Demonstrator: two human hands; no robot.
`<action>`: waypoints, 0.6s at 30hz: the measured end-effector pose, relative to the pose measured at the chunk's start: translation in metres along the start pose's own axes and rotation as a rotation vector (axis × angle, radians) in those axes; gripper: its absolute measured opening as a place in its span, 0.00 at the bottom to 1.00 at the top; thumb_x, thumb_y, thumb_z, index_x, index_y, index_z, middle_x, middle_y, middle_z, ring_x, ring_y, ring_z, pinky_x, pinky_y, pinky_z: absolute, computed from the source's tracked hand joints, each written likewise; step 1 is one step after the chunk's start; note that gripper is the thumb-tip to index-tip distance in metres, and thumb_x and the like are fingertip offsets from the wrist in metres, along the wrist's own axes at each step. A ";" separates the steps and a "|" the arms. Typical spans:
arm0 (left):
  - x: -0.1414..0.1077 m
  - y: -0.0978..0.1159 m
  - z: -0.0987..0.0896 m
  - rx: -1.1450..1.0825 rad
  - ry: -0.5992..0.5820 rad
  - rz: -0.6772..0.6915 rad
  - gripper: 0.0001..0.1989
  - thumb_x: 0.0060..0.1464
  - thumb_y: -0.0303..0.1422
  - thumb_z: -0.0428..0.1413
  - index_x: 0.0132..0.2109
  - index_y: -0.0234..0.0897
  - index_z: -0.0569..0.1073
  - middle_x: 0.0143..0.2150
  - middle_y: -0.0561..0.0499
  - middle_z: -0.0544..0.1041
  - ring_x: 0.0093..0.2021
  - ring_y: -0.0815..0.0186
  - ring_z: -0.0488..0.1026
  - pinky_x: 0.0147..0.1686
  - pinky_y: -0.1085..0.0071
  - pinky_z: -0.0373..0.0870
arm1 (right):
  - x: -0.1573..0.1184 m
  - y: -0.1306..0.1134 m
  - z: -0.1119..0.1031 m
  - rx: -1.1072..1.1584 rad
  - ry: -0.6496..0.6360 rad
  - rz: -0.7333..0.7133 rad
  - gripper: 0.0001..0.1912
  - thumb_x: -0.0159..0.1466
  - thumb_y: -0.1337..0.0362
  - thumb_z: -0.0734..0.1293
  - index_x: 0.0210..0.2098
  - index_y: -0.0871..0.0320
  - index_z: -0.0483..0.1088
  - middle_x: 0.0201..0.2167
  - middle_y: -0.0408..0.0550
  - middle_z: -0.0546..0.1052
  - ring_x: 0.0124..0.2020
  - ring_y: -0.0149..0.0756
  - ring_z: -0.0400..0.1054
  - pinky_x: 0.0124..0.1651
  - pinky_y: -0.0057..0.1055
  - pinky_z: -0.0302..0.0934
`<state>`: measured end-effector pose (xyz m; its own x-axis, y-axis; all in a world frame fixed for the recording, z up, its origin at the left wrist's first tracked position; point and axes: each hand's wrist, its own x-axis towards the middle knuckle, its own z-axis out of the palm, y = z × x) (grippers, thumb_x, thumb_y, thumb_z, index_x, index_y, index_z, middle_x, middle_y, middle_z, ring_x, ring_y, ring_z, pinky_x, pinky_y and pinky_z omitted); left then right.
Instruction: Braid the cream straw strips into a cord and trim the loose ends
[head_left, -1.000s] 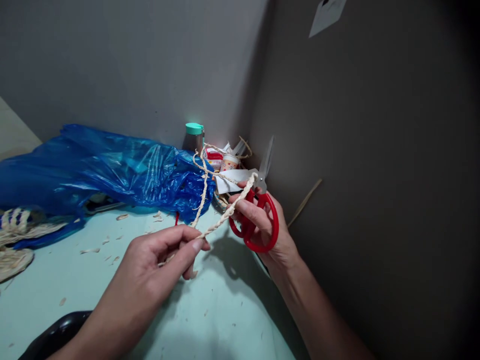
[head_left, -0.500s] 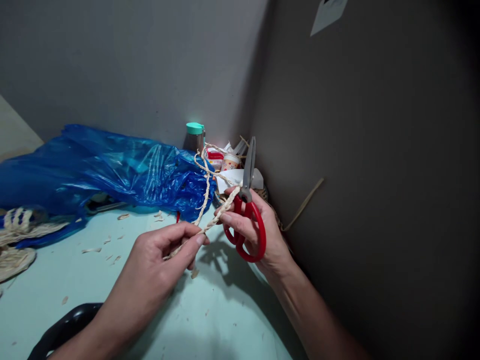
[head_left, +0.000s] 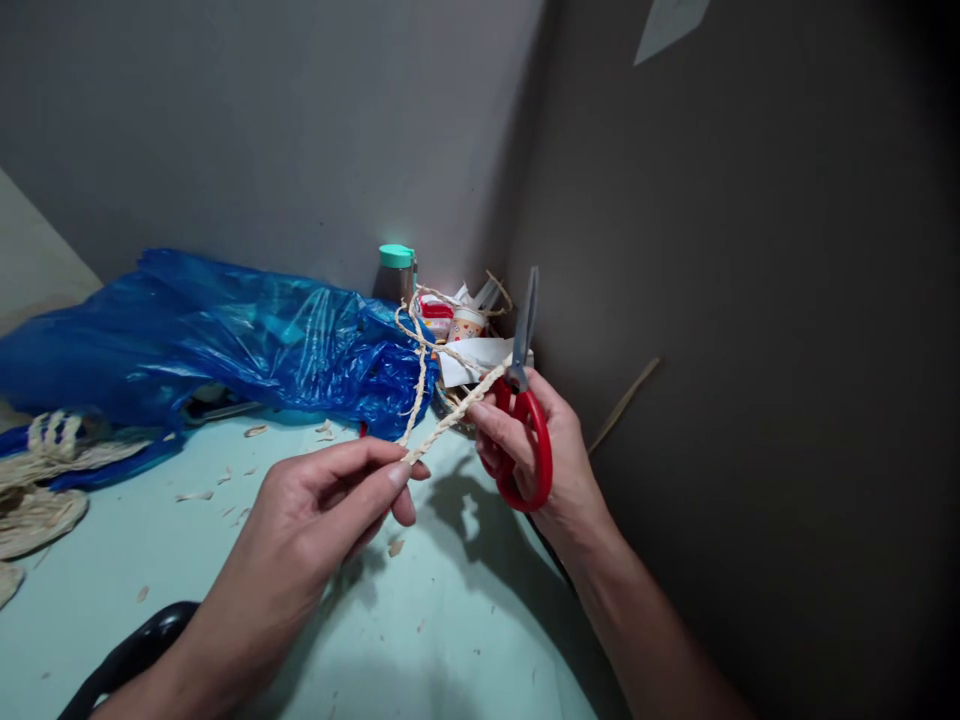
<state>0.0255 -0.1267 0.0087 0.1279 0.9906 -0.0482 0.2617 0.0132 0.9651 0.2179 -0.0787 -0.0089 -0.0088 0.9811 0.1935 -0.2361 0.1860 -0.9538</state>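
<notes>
Between the thumb and fingers of my left hand (head_left: 337,500) is a pale braided cord (head_left: 454,418), pinched near the middle of the view. One stretch of it slants up to my right hand (head_left: 536,440), while another rises beside it and loops toward the back. Red-handled scissors (head_left: 541,455) rest in my right hand, blades pointing up and close together. My right thumb and fingertips also touch the cord just below the blades. The cord's far end by the blades is partly covered by the scissors and fingers.
A crumpled blue plastic bag (head_left: 247,340) lies along the wall. Behind it stand a jar with a turquoise lid (head_left: 396,258) and a patterned cup (head_left: 469,323). Woven straw pieces (head_left: 45,520) lie at left, a black curved object (head_left: 139,645) in front. Fibre scraps dot the pale green surface.
My right hand and the scissors have shifted right, drawing out a longer, straighter stretch of cord between the hands. My left hand stays nearly in place, still pinching. The view has shifted slightly.
</notes>
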 end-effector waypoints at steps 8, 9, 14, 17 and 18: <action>0.001 0.003 -0.005 -0.179 0.140 0.010 0.11 0.56 0.44 0.61 0.37 0.43 0.80 0.27 0.57 0.74 0.29 0.69 0.67 0.27 0.74 0.59 | -0.010 -0.005 -0.003 -0.798 0.027 -0.505 0.16 0.60 0.63 0.70 0.45 0.56 0.65 0.31 0.40 0.69 0.28 0.30 0.62 0.33 0.28 0.60; 0.001 0.004 -0.005 -0.196 0.148 0.013 0.10 0.56 0.44 0.61 0.37 0.43 0.80 0.27 0.57 0.74 0.28 0.69 0.67 0.26 0.74 0.59 | -0.012 -0.005 -0.002 -0.844 -0.011 -0.569 0.17 0.59 0.64 0.70 0.47 0.57 0.64 0.31 0.41 0.69 0.29 0.32 0.63 0.33 0.29 0.61; 0.002 0.004 -0.006 -0.221 0.216 0.036 0.08 0.56 0.40 0.61 0.40 0.43 0.80 0.30 0.56 0.78 0.28 0.70 0.68 0.27 0.75 0.62 | -0.015 0.001 0.003 -1.053 -0.201 -0.754 0.19 0.56 0.68 0.67 0.47 0.63 0.67 0.34 0.50 0.73 0.34 0.41 0.66 0.36 0.36 0.64; 0.000 0.006 -0.007 -0.177 0.240 0.064 0.09 0.57 0.41 0.60 0.41 0.44 0.81 0.32 0.55 0.80 0.29 0.68 0.71 0.28 0.75 0.66 | -0.013 0.003 0.003 -1.095 -0.196 -0.768 0.21 0.56 0.69 0.66 0.49 0.66 0.68 0.34 0.53 0.74 0.35 0.43 0.68 0.36 0.37 0.65; 0.000 0.007 -0.008 -0.145 0.238 0.077 0.09 0.57 0.41 0.60 0.41 0.43 0.81 0.32 0.55 0.81 0.29 0.68 0.72 0.29 0.75 0.67 | -0.013 0.003 0.002 -1.096 -0.189 -0.774 0.22 0.56 0.70 0.66 0.50 0.67 0.69 0.35 0.53 0.75 0.35 0.43 0.68 0.36 0.37 0.65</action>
<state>0.0198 -0.1257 0.0172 -0.0902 0.9933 0.0716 0.1178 -0.0608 0.9912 0.2152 -0.0909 -0.0140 -0.3809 0.6005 0.7031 0.6472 0.7162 -0.2612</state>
